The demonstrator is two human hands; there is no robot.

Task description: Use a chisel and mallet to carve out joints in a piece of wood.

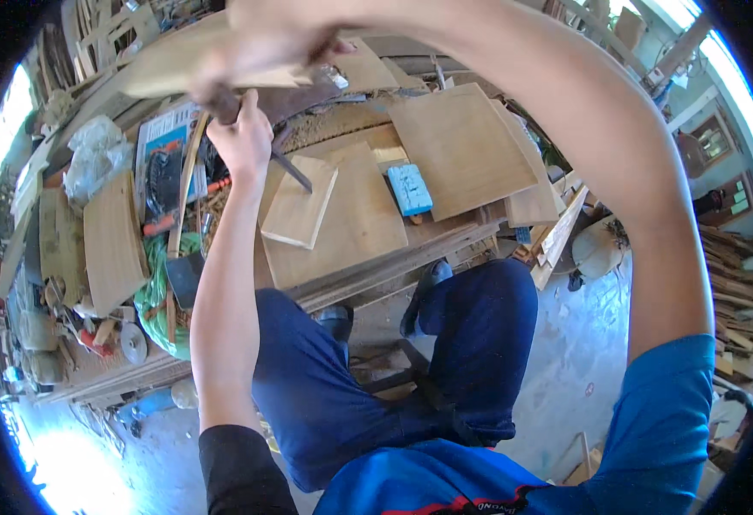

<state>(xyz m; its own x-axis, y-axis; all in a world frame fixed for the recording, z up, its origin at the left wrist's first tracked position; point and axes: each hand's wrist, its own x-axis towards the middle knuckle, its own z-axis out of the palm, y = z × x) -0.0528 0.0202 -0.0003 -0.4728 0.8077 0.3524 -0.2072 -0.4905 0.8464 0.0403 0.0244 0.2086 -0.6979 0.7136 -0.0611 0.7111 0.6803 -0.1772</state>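
Probably one chisel [292, 171]: stiff, likely light, best held by the handle. Left fingers [255, 118]: closed round it; blade below-right of them, over wooden block [302, 210]. Right hand [256, 53], above: blurred, grip unclear.

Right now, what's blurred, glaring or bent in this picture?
Head view: the right hand is motion-blurred, the left hand and chisel much crisper; head view: glare whites out part of the floor at lower left and the window at upper right; head view: fisheye distortion curves edges near the dark rim.
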